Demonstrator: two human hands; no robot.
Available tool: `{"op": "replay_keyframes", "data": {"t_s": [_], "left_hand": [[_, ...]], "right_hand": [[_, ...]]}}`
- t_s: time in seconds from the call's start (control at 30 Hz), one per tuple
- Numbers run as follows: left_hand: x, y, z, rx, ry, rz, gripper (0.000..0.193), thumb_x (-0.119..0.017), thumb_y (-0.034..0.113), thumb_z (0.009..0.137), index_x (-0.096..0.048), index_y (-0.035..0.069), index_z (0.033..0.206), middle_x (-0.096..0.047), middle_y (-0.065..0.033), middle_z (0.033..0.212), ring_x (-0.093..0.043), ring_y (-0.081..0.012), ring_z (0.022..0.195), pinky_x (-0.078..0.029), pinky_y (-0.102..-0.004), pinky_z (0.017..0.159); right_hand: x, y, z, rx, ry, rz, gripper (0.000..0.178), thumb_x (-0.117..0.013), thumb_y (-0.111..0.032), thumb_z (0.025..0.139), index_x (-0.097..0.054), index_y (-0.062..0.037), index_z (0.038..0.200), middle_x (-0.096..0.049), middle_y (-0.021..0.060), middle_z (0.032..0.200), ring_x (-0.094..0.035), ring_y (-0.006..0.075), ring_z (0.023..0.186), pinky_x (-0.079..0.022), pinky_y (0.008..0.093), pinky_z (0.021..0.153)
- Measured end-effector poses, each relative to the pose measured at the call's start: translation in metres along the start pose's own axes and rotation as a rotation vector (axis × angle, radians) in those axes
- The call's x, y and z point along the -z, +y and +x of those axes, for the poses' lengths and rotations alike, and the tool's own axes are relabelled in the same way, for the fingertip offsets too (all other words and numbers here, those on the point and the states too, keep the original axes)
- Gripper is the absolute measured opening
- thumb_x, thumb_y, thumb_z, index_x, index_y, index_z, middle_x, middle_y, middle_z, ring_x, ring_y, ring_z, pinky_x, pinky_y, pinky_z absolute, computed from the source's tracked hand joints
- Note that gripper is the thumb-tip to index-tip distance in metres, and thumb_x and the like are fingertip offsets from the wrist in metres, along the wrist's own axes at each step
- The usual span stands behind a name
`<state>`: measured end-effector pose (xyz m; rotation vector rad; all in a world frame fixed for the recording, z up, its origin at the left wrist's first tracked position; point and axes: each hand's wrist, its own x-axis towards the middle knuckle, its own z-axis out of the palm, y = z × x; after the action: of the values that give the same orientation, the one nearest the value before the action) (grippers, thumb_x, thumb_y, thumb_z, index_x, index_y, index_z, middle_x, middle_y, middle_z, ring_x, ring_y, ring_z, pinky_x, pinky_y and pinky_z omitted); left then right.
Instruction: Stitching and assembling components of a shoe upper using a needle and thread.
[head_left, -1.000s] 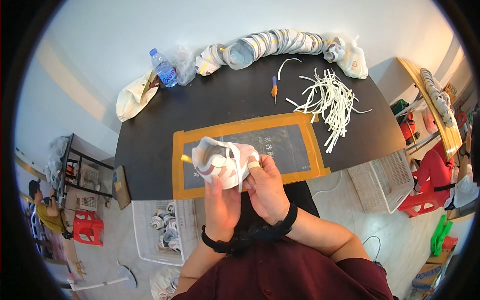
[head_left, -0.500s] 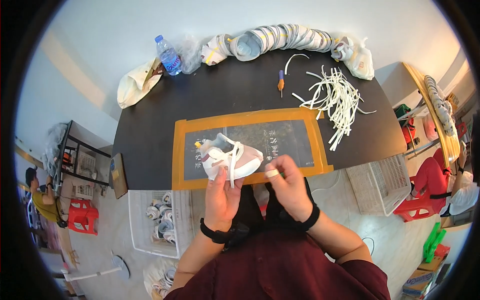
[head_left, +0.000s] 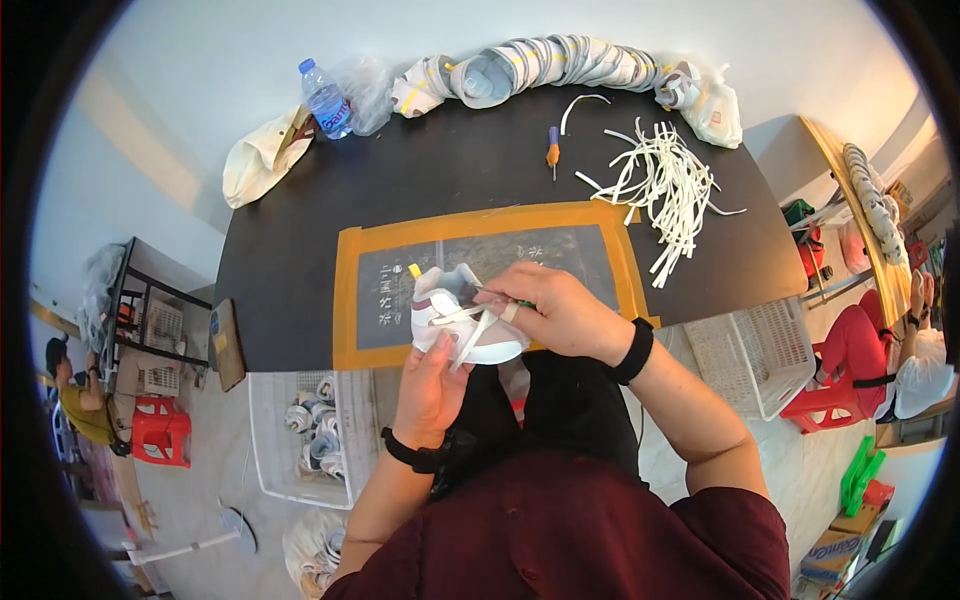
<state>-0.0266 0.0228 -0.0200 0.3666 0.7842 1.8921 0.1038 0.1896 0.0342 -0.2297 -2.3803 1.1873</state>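
A small white and pink shoe upper (head_left: 490,345) with a yellow tab at its heel is held over the front edge of the table. My left hand (head_left: 432,390) grips it from below, thumb against its near side. White lace (head_left: 468,335) crosses its front and hangs down beside my left thumb. My right hand (head_left: 550,305) is closed at the shoe's opening, fingers over the lacing. Between those fingers shows a bit of a small tool with a green handle (head_left: 526,303); most of it is hidden. Pale tape wraps my right thumb.
A taped sheet (head_left: 590,265) covers the table's front. Behind it lie an orange and blue screwdriver (head_left: 553,150), a pile of white laces (head_left: 670,190), a water bottle (head_left: 325,100) and a row of nested shoe uppers (head_left: 560,65). Crates (head_left: 300,490) stand below; people sit at both sides.
My right hand has moved left and up from beside the toe onto the shoe's lacing. The shoe has shifted slightly in my left hand, and the whole view has shifted a little.
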Motion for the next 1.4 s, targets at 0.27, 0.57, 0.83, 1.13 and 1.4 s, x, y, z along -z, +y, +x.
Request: {"op": "replay_keyframes", "data": {"t_s": [0.27, 0.57, 0.83, 1.13, 1.4], "left_hand": [[-0.016, 0.002, 0.003, -0.023, -0.062, 0.086, 0.048, -0.05, 0.02, 0.102, -0.038, 0.007, 0.146, -0.05, -0.009, 0.14, -0.051, -0.0226, 0.127, -0.042, -0.0414, 0.108], [-0.02, 0.006, 0.009, -0.031, -0.083, 0.122, 0.048, -0.05, 0.02, 0.102, -0.037, 0.006, 0.146, -0.049, -0.008, 0.142, -0.05, -0.0233, 0.129, -0.041, -0.0411, 0.108], [0.002, -0.005, 0.004, -0.025, -0.027, 0.167, 0.037, -0.055, 0.015, 0.1, -0.05, 0.003, 0.135, -0.058, -0.0099, 0.13, -0.057, -0.0223, 0.12, -0.044, -0.0401, 0.105], [-0.006, -0.007, 0.006, -0.063, -0.037, 0.21, 0.043, -0.061, 0.005, 0.094, -0.05, 0.006, 0.135, -0.06, -0.0073, 0.128, -0.057, -0.0194, 0.119, -0.044, -0.0382, 0.104], [-0.019, -0.005, 0.009, -0.094, 0.012, 0.148, 0.037, -0.062, 0.006, 0.095, -0.054, 0.005, 0.131, -0.063, -0.0064, 0.124, -0.059, -0.0174, 0.116, -0.049, -0.0333, 0.097]], "right_hand": [[0.008, -0.004, -0.005, 0.024, -0.153, -0.135, 0.019, -0.068, -0.019, 0.088, -0.065, -0.0072, 0.102, -0.058, 0.0073, 0.113, -0.063, 0.0283, 0.091, -0.052, 0.0362, 0.078], [0.017, -0.001, -0.004, 0.104, -0.137, -0.188, 0.026, -0.067, -0.021, 0.088, -0.062, -0.011, 0.111, -0.057, 0.0055, 0.118, -0.065, 0.0289, 0.094, -0.055, 0.039, 0.077], [0.016, 0.005, -0.009, 0.12, -0.161, -0.215, 0.019, -0.064, -0.011, 0.084, -0.06, -0.0089, 0.103, -0.058, 0.0064, 0.114, -0.064, 0.0312, 0.09, -0.054, 0.0406, 0.079], [0.007, 0.0, -0.012, -0.065, -0.109, 0.395, 0.012, -0.062, -0.014, 0.097, -0.057, -0.0045, 0.102, -0.062, 0.0007, 0.095, -0.06, 0.0102, 0.092, -0.048, 0.0282, 0.082], [-0.002, -0.015, -0.032, -0.28, 0.139, 0.823, 0.013, -0.067, -0.013, 0.094, -0.061, -0.0044, 0.101, -0.064, -0.0005, 0.094, -0.058, 0.0055, 0.085, -0.048, 0.0227, 0.076]]}}
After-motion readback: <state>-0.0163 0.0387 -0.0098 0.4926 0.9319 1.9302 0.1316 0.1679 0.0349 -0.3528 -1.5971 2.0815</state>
